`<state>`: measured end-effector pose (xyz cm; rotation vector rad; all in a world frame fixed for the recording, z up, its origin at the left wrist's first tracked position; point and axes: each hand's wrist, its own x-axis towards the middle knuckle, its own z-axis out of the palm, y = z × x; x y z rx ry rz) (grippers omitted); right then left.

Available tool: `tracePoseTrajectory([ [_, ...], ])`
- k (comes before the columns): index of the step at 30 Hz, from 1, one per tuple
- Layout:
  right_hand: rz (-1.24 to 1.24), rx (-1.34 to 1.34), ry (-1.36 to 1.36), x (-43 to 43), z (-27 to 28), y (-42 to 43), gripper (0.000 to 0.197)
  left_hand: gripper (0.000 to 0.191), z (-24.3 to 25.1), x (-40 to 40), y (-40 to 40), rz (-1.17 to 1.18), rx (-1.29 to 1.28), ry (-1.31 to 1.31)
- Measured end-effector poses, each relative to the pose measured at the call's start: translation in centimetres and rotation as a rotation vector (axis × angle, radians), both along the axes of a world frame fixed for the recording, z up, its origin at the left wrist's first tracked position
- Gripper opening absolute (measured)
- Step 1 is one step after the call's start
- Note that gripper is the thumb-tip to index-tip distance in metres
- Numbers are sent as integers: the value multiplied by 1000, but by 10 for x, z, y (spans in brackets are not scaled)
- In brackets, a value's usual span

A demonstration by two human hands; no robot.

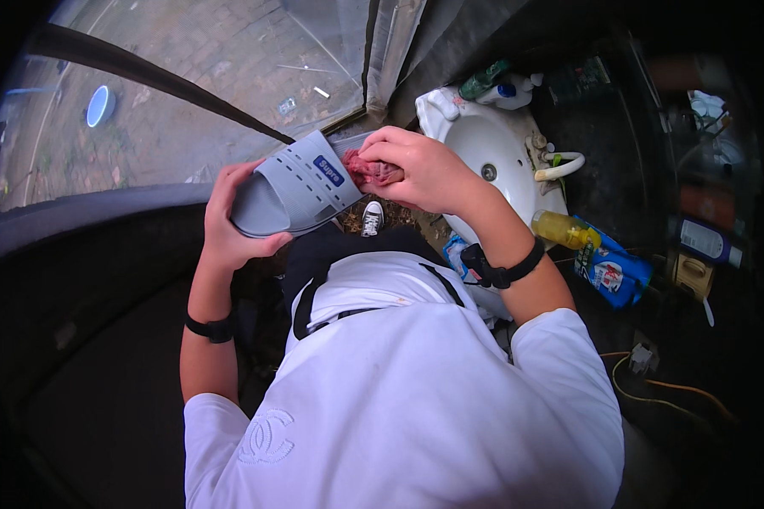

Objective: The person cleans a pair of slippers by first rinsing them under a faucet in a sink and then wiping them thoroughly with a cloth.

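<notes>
My left hand (229, 223) grips a grey slide sandal (280, 197) at its heel end, thumb along the near edge. The sandal is raised in front of me, with a blue patch bearing writing on its strap. Bunched in my right hand (414, 167) is a red cloth (366, 170), pressed at the toe end of the sandal, just beyond the strap. The right fingers hide part of the cloth and of the toe end.
A white washbasin (484, 146) with a pale curved tap (563, 167) stands at the right. On its rims are a green bottle (482, 81) and a yellow bottle (560, 229). A blue packet (614, 270) lies beyond. A glass pane with a dark frame bar (165, 79) rises at the left.
</notes>
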<state>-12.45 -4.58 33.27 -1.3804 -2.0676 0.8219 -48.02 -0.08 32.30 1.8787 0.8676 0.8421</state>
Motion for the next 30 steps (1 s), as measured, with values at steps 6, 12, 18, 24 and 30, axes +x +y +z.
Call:
tracePoseTrajectory([
  [6, -129, -251, -145, 37, -28, -10, 39, 96, -12, -18, 2, -27, -79, 103],
  [12, -15, -105, 122, -3, -24, -12, 40, 96, -24, 9, 8, -111, -134, 56],
  [18, -203, -153, -196, 19, -24, -28, 36, 94, -27, 13, 37, -250, -173, 54],
  [24, -325, -190, 64, -10, -30, -41, 36, 95, -31, 38, 83, -434, -183, 7],
  [30, -634, -164, -51, -44, -36, -84, 36, 95, -39, 43, 124, -630, -229, 117],
])
